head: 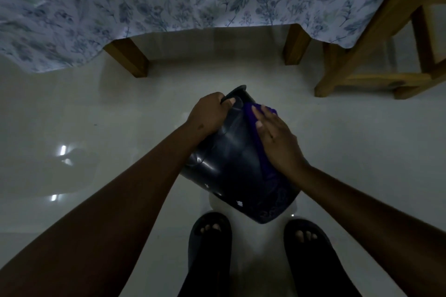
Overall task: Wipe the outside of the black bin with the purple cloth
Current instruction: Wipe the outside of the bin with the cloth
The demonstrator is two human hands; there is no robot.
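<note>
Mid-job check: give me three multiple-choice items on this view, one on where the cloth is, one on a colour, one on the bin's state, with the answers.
1. Where is the purple cloth?
A. on the floor
B. under the right hand, on the glossy black plastic bin
C. on the table

2. What colour are the sandals?
A. white
B. red
C. black

3. How is the bin standing?
A. tipped over, held at the rim
B. upright, untouched
C. upside down on the table

Answers: 1 B, the palm lies flat over the cloth on the bin's side. 2 C, both look black. 3 A, the left hand has its fingers round the rim.
</note>
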